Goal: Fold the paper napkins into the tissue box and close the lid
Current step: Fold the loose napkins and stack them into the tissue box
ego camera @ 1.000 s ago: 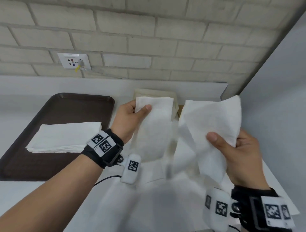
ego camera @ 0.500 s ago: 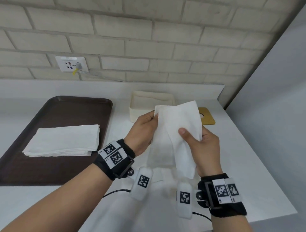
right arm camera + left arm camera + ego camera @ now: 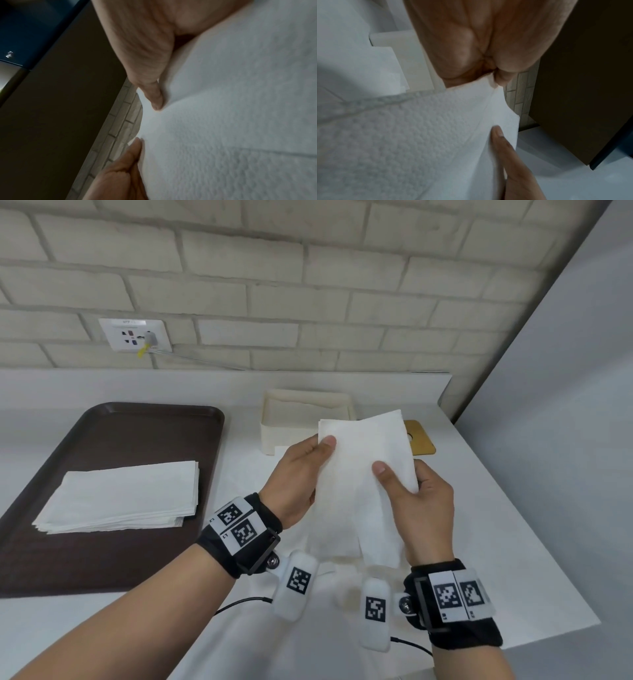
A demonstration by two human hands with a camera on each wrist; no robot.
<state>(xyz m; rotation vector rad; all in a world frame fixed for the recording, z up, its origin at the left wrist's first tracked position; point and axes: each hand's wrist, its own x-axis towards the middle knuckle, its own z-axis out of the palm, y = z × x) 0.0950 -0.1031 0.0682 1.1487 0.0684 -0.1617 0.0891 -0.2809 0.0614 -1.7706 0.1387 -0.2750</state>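
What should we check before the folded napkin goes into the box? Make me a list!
1. Both hands hold the napkin: ok, the left hand and the right hand each pinch a side with the thumb on top.
2. Napkin folded narrow: ok, though its edges do not line up neatly.
3. Tissue box open: ok, the top is uncovered.
4. Room inside the box: cannot tell, the napkin hides part of it.
5. Lid within reach: ok, it lies flat beside the box.
6. More napkins left: ok, a stack waits on the tray.
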